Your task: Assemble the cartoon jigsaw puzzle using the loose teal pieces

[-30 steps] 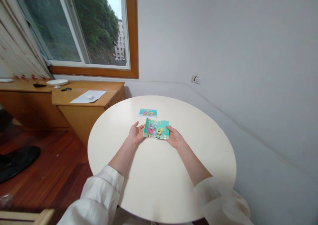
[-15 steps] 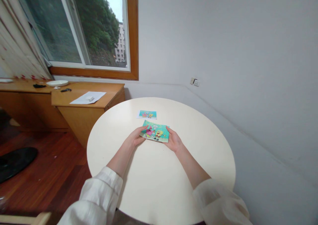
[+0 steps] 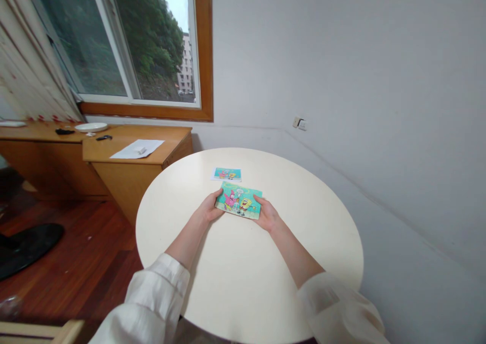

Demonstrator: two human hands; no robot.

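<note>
Between my two hands is a turquoise cartoon picture card (image 3: 240, 200) with a pink starfish figure and a yellow square figure on it. My left hand (image 3: 211, 207) grips its left edge, thumb near the upper corner. The right edge is held by my right hand (image 3: 267, 213), with the thumb on the front and the fingers hidden behind. The card is tilted toward me above the round white table (image 3: 243, 268). Just beyond it, a smaller printed picture (image 3: 228, 175) with similar figures and a white margin lies flat on the table.
To the left stands a wooden desk (image 3: 176, 144) bearing a paper sheet (image 3: 125, 152), a small white block (image 3: 142, 151) and a white plate (image 3: 91, 127). A grey-white wall (image 3: 341, 80) with a socket (image 3: 302, 125) runs behind and right. A black round base (image 3: 34, 247) rests on the floor.
The card has turned slightly in my hands, and its face now shows a little more fully. Both hands keep their hold. The whole view has shifted slightly.
</note>
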